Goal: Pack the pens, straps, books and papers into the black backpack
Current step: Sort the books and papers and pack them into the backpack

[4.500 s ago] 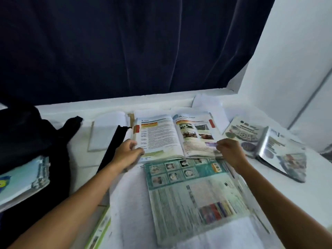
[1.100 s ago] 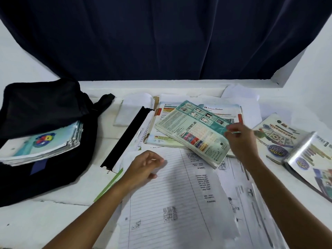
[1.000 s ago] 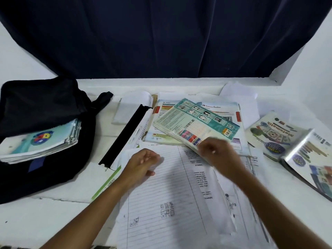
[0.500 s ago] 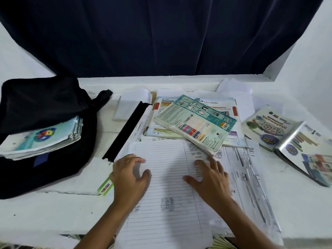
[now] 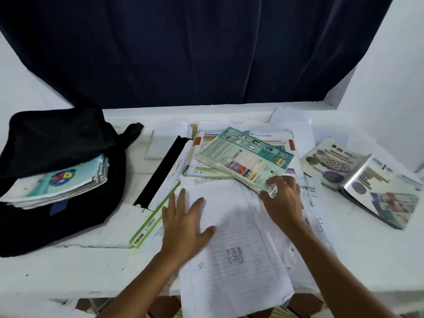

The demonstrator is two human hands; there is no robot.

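Observation:
The black backpack (image 5: 57, 138) lies open at the left with a stack of books (image 5: 62, 182) sticking out of its mouth. A black strap (image 5: 160, 173) lies diagonally beside it. A teal-covered book (image 5: 243, 157) rests on an open textbook (image 5: 270, 138). In front of them lies a large lined paper (image 5: 234, 226) over other sheets. My left hand (image 5: 183, 223) presses flat on the lined paper, fingers spread. My right hand (image 5: 282, 196) curls around the near corner of the teal book. No pens are visible.
A mathematics book (image 5: 330, 161) and an open glossy book (image 5: 385, 191) lie at the right. A green-edged sheet (image 5: 153, 216) pokes out left of the lined paper. A dark curtain (image 5: 206, 53) hangs behind the white table (image 5: 68, 267); its front edge is near my arms.
My right hand laid the teal book on the open textbook, pressed flat on the lined paper, then moved up to the book's near corner. My left hand opened flat and slid forward.

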